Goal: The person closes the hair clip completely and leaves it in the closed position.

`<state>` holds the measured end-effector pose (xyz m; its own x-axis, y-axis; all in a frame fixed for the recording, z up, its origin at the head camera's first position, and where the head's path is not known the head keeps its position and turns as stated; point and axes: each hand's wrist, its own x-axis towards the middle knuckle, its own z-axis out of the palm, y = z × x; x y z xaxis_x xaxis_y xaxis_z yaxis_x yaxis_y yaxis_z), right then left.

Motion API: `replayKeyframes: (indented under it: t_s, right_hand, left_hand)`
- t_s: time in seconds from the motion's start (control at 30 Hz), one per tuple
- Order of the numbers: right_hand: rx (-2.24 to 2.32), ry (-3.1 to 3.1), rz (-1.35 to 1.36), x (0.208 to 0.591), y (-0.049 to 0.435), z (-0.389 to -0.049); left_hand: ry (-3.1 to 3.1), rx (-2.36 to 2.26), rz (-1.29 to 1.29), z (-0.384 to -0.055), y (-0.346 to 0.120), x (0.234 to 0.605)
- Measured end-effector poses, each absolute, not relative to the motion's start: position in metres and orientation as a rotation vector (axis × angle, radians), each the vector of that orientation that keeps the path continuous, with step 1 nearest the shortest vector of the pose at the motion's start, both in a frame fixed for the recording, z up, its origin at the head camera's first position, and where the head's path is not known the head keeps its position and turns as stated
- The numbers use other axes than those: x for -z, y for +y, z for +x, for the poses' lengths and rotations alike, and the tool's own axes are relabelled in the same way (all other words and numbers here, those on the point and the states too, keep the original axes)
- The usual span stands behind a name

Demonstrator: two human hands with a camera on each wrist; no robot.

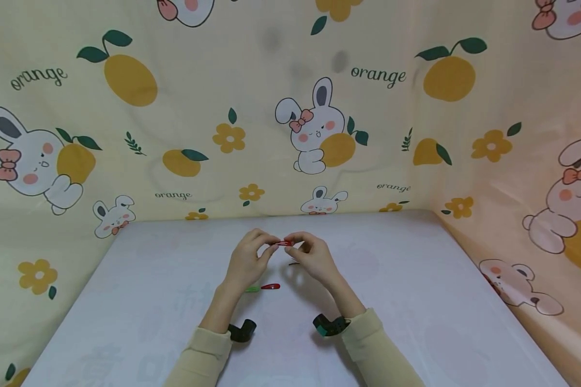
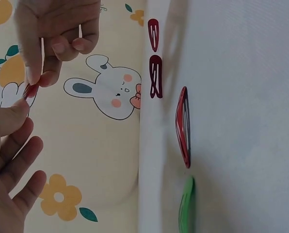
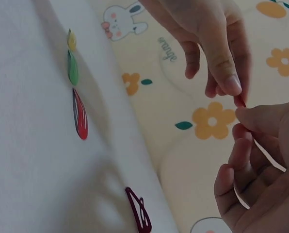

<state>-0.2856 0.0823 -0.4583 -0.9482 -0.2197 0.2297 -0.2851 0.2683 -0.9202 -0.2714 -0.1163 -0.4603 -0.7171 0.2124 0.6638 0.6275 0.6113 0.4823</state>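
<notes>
Above the table, my left hand (image 1: 246, 262) and my right hand (image 1: 316, 258) meet fingertip to fingertip. Between them is a small red snap hair clip (image 1: 284, 243), pinched at one end by each thumb and finger. In both wrist views the fingertips hide most of that clip. Below on the table lie a red hair clip (image 2: 183, 127) and a green hair clip (image 3: 72, 68), close to my left wrist. Farther off, near my right hand, is a dark maroon hair clip (image 2: 155, 76), with another red hair clip (image 2: 153, 35) beyond it.
A yellow hair clip (image 3: 72, 41) lies in line with the green one. The white table (image 1: 397, 301) is bordered by a cream curtain (image 1: 252, 70) printed with rabbits and oranges. Black wrist cameras (image 1: 242, 331) sit under both forearms.
</notes>
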Motion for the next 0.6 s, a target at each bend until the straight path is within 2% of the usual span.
replayKeyframes:
  t_s: [0.6]
  right_hand:
    - [-1.428,-2.693,0.762,0.457,0.107,-0.295]
  left_hand:
    - [-2.511,0.927,-0.661,-0.265,-0.111,0.462]
